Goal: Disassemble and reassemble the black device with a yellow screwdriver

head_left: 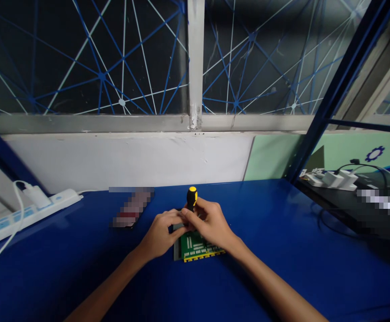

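A screwdriver [192,197] with a black and yellow handle stands upright, its shaft hidden behind my fingers. My right hand [212,222] is closed around the lower part of that handle. Beside it, my left hand [161,231] has its thumb and fingers pinched together low by the screwdriver; whatever they grip is hidden. Under both hands lies a green circuit board [195,245] with a yellow strip along its near edge. A grey edge shows at the board's left side. My fingers and right wrist cover much of the board.
The board lies on a blue table [195,295]. To the left are a blurred-out flat object [135,209] and a white power strip [63,197] with a plugged-in charger [36,196]. At right, cables and white plugs [340,180] sit on a dark surface beyond a blue post [310,145].
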### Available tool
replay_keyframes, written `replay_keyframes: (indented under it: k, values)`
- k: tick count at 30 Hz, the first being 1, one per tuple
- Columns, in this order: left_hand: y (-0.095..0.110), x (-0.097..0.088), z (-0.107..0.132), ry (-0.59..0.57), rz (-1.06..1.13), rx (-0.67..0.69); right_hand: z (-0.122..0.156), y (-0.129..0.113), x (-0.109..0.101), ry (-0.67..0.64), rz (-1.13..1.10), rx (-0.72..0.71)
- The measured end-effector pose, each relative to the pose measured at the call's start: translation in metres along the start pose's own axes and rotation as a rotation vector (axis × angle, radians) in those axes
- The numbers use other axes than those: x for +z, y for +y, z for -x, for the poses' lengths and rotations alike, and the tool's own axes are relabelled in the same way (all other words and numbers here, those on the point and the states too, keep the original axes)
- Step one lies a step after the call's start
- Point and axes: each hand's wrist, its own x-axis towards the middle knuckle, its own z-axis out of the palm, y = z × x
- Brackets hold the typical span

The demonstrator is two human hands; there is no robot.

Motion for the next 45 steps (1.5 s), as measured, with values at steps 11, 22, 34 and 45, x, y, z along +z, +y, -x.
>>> replay_keyframes:
  k: [11, 22, 34, 45]
  values:
    - [0.0, -0.0008, 0.0012, -0.034, -0.013, 0.003, 0.0009, -0.0006, -0.0004, -0.006, -0.005, -0.001]
    - [-0.0048, -0.0002, 0.0038, -0.048, -0.056, 0.011, 0.0007, -0.0016, -0.0007, -0.021, -0.024, 0.009]
    - [0.0012, -0.0024, 0.0009, -0.023, -0.026, 0.019, 0.0015, -0.0031, -0.0017, -0.026, -0.04, 0.007]
    - [-0.0027, -0.0001, 0.0024, 0.003, -0.064, -0.01, 0.0015, -0.001, 0.0014, -0.041, -0.053, -0.025]
